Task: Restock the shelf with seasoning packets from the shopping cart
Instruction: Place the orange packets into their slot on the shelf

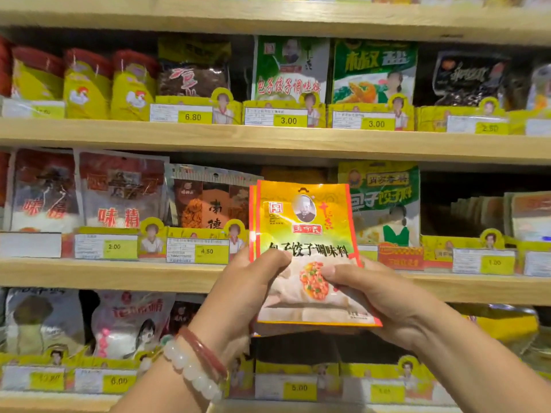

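A small stack of orange seasoning packets (pixel 307 251) is held upright before the middle shelf (pixel 119 274), gripped at its lower part by the left hand (pixel 250 290) and the right hand (pixel 372 296), thumbs pressed on the front.

Warm, even light falls from above me; the shelf boards (pixel 268 141) shade the gaps beneath them. Glare streaks the glossy packet (pixel 304 234) I hold. The edges bow and blur, and the price tags (pixel 483 260) are smeared.
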